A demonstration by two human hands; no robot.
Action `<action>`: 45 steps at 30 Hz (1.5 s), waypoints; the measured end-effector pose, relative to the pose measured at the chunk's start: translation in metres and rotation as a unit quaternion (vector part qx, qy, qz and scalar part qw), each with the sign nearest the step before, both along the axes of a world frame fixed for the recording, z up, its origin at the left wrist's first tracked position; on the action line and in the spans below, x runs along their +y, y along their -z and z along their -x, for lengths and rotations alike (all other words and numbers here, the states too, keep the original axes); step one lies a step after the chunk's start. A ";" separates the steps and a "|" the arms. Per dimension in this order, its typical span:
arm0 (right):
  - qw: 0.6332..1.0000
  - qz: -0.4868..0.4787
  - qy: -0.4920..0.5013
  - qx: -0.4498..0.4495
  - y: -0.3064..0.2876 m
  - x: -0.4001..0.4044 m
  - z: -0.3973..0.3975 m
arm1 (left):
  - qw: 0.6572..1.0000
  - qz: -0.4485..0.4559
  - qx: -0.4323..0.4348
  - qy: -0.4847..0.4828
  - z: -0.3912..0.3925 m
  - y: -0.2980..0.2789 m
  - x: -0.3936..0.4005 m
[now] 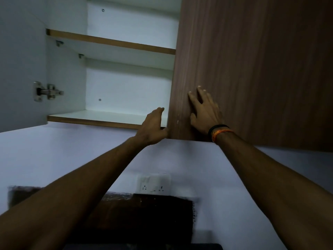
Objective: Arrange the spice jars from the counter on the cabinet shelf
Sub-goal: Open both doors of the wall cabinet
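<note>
I look up at a wall cabinet. Its left door is swung open and shows a white inside with a bottom shelf and an upper shelf, both bare. The right door is brown wood grain. My left hand grips the lower left corner edge of that door, fingers curled behind it. My right hand lies flat on the door's front, fingers spread. No spice jars are in view.
A metal hinge sits on the open left door. Below the cabinet is a white wall with a socket plate and a dark backsplash at the bottom of the view.
</note>
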State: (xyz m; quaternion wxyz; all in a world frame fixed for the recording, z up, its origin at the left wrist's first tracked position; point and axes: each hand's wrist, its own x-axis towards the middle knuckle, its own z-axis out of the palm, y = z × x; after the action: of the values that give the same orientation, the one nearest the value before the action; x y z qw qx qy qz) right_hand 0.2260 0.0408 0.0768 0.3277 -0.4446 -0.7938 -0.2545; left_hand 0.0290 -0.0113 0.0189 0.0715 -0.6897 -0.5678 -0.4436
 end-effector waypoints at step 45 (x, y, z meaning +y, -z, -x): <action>0.943 -0.213 0.016 0.257 -0.008 -0.190 -0.092 | 0.871 -0.194 -0.119 0.435 -0.174 0.014 -0.115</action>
State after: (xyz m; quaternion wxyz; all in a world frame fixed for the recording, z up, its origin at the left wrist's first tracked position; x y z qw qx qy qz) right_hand 0.3177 -0.1492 0.0846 0.6032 -0.4275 -0.6029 -0.2997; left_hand 0.2034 -0.1263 0.0054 -0.0652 -0.7812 -0.1170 -0.6098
